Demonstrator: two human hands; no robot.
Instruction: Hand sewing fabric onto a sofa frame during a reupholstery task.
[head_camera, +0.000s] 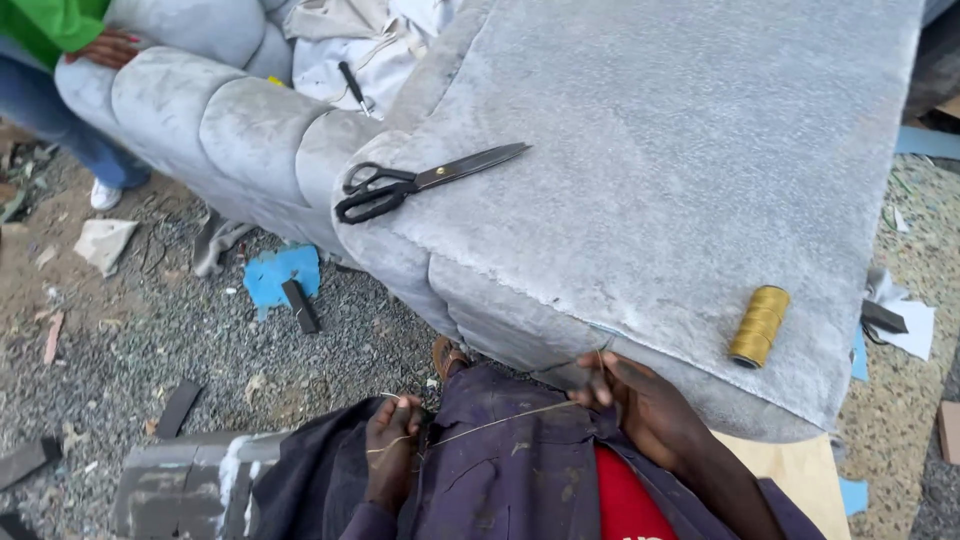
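Note:
My left hand (392, 440) is closed on a thin tan thread (490, 424) low in the view, in front of my purple jacket. The thread runs taut to my right hand (640, 395), which pinches it against the near edge of a grey velvet sofa piece (680, 170); whether a needle is in those fingers I cannot tell. A spool of gold thread (759, 326) lies on the fabric just right of my right hand. Black-handled scissors (420, 181) rest further up on the sofa's top face.
Another person in a green top and jeans (55, 75) leans a hand on the tufted sofa end at the top left. Gravel ground with blue foam scraps (282, 275), wood offcuts and a grey block (175, 485) lies to the left. White cloth (370, 45) with a dark tool sits behind.

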